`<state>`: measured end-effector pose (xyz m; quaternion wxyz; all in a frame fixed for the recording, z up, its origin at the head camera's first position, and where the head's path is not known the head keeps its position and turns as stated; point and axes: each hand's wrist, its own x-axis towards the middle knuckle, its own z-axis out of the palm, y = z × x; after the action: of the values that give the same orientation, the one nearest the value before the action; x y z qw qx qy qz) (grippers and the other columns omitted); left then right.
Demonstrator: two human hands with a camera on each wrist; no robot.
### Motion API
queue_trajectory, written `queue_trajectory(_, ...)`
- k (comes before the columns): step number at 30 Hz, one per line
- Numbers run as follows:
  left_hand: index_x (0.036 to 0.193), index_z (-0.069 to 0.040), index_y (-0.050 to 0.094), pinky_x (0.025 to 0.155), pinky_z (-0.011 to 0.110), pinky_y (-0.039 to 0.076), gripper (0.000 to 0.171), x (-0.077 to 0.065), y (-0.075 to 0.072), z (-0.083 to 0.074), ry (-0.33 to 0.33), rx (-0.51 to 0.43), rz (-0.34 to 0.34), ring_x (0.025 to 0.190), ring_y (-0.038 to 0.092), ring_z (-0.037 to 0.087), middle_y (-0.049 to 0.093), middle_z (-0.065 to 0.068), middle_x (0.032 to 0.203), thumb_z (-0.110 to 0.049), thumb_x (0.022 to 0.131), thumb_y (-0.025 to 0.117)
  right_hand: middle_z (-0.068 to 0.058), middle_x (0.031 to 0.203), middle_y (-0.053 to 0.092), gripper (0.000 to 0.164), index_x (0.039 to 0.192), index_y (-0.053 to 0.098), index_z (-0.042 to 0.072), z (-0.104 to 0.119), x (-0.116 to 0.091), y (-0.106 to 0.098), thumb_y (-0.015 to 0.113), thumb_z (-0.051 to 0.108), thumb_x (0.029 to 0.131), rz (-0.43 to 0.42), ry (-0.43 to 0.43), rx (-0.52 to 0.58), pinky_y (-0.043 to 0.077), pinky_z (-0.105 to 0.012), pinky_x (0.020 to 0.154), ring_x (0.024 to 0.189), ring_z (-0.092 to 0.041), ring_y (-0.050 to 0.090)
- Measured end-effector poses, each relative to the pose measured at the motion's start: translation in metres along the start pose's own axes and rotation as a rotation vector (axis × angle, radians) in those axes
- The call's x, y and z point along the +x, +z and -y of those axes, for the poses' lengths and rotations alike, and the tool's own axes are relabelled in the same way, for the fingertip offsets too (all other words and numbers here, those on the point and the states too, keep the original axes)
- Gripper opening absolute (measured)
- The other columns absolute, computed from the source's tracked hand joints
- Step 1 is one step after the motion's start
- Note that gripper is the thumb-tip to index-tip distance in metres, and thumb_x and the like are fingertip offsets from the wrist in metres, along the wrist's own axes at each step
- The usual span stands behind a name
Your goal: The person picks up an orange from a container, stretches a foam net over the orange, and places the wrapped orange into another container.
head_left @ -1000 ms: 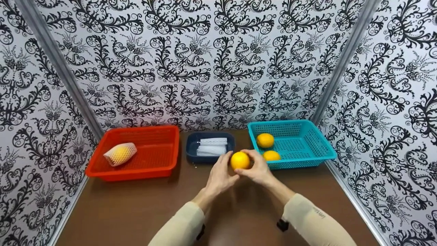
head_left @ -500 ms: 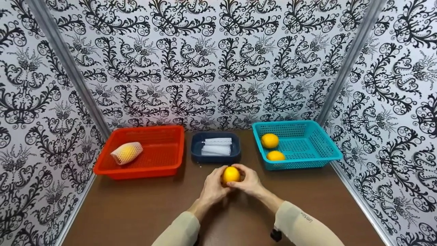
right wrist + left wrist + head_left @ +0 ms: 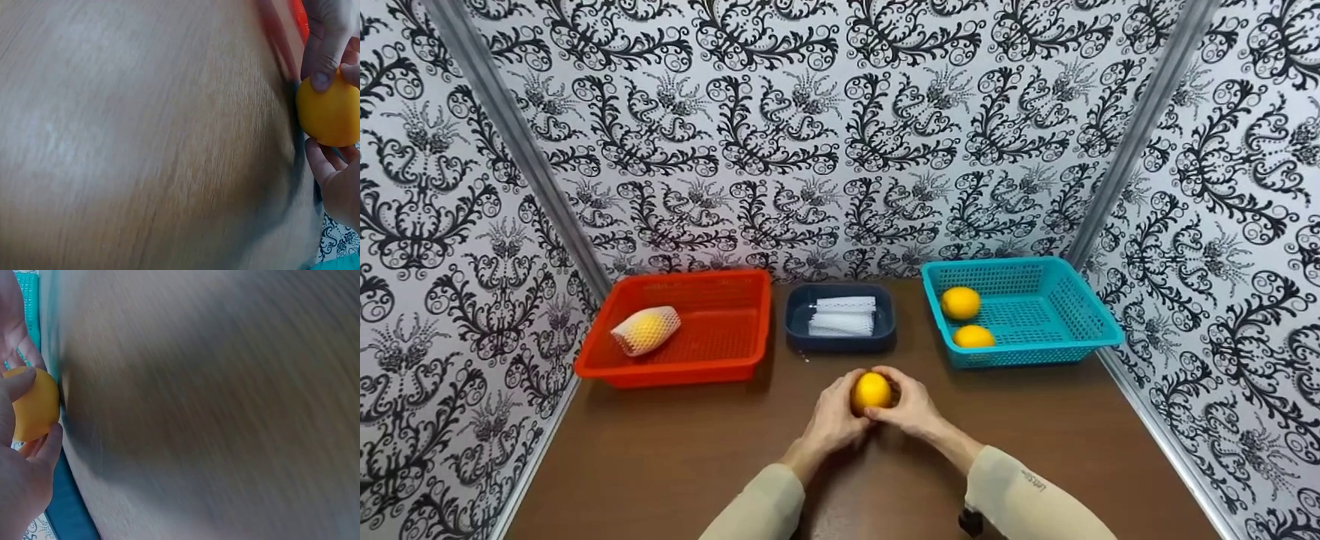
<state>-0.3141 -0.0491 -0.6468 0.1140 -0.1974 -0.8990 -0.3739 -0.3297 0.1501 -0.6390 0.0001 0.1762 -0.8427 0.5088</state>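
Observation:
Both hands hold one orange (image 3: 872, 394) between them, low over the brown table in the head view. My left hand (image 3: 832, 416) grips its left side, while my right hand (image 3: 913, 405) curls round the right, thumb at the front. The left wrist view has the orange (image 3: 36, 405) at the left edge, between the left hand's (image 3: 25, 486) thumb and fingers. In the right wrist view, the left thumb lies on top of the orange (image 3: 329, 112) and the right hand (image 3: 343, 191) is under it. Two more oranges (image 3: 961, 303) sit in the turquoise basket (image 3: 1035, 356).
At the left stands a red basket (image 3: 675, 371) with a fruit in a white foam net (image 3: 646, 330). A dark blue tray (image 3: 840, 345) between the baskets holds white foam nets (image 3: 841, 324). Patterned walls (image 3: 840, 150) enclose the table (image 3: 675, 457).
The hands have carried the orange away from the turquoise basket, toward the body and slightly left. Over the last half second they stay nearly in place, and the view shifts slightly.

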Motion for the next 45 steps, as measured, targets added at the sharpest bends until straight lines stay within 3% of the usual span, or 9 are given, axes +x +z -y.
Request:
queue_trajectory(10, 0.155, -0.001, 0.056, 0.112, 0.057, 0.061, 0.083, 0.0, -0.01, -0.005, -0.021, 0.086, 0.048, 0.125, 0.074, 0.041, 0.073, 0.023, 0.139, -0.016, 0.084, 0.094, -0.021, 0.146, 0.073, 0.083, 0.152, 0.062, 0.0, 0.005, 0.005, 0.004, 0.1, 0.024, 0.082, -0.027, -0.01, -0.123, 0.056, -0.059, 0.116, 0.129, -0.039, 0.071)
queue_trajectory(16, 0.154, -0.001, 0.057, 0.112, 0.059, 0.06, 0.077, 0.007, -0.03, -0.005, -0.012, 0.143, 0.117, 0.127, 0.073, 0.043, 0.072, 0.023, 0.141, -0.003, 0.083, 0.086, -0.021, 0.142, 0.075, 0.079, 0.147, 0.065, -0.002, 0.006, 0.002, 0.005, 0.099, 0.026, 0.082, -0.034, -0.041, -0.168, 0.058, -0.057, 0.113, 0.125, -0.038, 0.072)
queue_trajectory(23, 0.146, -0.005, 0.065, 0.11, 0.059, 0.06, 0.055, 0.04, -0.056, -0.002, -0.005, 0.246, 0.08, 0.125, 0.072, 0.044, 0.075, 0.021, 0.136, -0.009, 0.093, 0.08, -0.021, 0.139, 0.076, 0.079, 0.146, 0.066, -0.004, 0.003, 0.002, 0.002, 0.099, 0.026, 0.081, -0.039, -0.071, -0.185, 0.061, -0.047, 0.105, 0.121, -0.038, 0.074)
queue_trajectory(30, 0.142, -0.005, 0.068, 0.111, 0.059, 0.06, 0.046, 0.079, -0.075, 0.003, -0.054, 0.344, 0.028, 0.127, 0.07, 0.046, 0.074, 0.023, 0.137, -0.023, 0.101, 0.078, -0.02, 0.14, 0.076, 0.08, 0.147, 0.065, -0.003, 0.006, 0.003, 0.005, 0.099, 0.029, 0.082, -0.029, -0.053, -0.172, 0.06, -0.051, 0.109, 0.123, -0.036, 0.073)
queue_trajectory(38, 0.136, -0.005, 0.071, 0.103, 0.061, 0.062, 0.041, 0.121, -0.078, 0.017, -0.094, 0.472, 0.002, 0.126, 0.066, 0.046, 0.074, 0.022, 0.133, -0.027, 0.101, 0.078, -0.019, 0.142, 0.075, 0.077, 0.146, 0.066, -0.001, 0.008, 0.002, 0.004, 0.099, 0.029, 0.083, -0.025, -0.035, -0.19, 0.058, -0.057, 0.112, 0.125, -0.036, 0.072)
queue_trajectory(45, 0.13, -0.003, 0.07, 0.101, 0.064, 0.061, 0.035, 0.148, -0.072, 0.033, -0.124, 0.509, 0.012, 0.128, 0.063, 0.048, 0.071, 0.025, 0.131, -0.024, 0.104, 0.077, -0.017, 0.142, 0.075, 0.077, 0.146, 0.066, 0.0, 0.01, -0.001, 0.005, 0.097, 0.032, 0.084, -0.026, -0.029, -0.2, 0.058, -0.053, 0.112, 0.124, -0.036, 0.072)
